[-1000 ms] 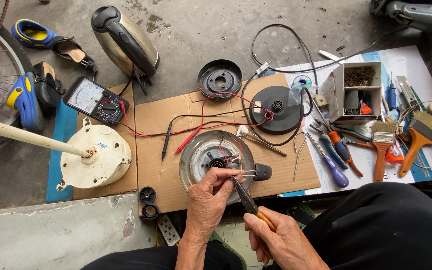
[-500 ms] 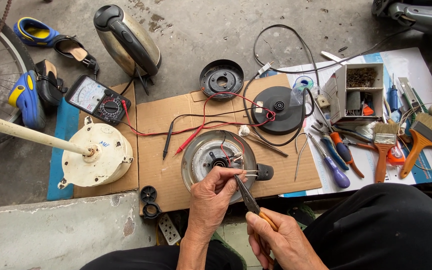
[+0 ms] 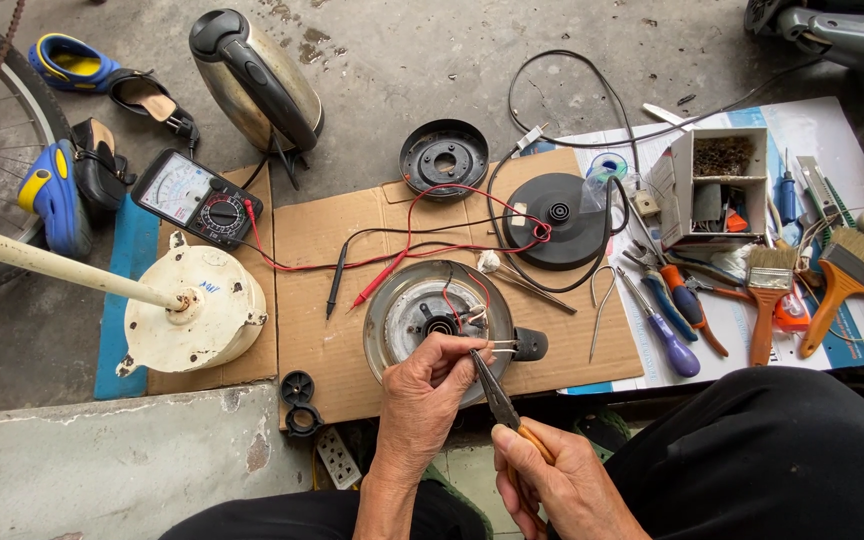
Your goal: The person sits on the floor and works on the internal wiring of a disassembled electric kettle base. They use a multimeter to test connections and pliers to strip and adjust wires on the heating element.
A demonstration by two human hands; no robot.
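Right now your left hand [image 3: 432, 385] pinches thin wires at the round metal heating plate [image 3: 422, 315] — centre of the frame, on cardboard [image 3: 352, 250] — while your right hand [image 3: 552, 480] grips pliers [image 3: 497, 395], tips touching those wires.

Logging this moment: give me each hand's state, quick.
Left hand: fingers pinched on a wire at the round metal base.
Right hand: closed around the pliers.

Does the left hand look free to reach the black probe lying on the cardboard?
Probably not yet: the left hand is pinching wires on the round metal base. The path to the black probe looks unobstructed.
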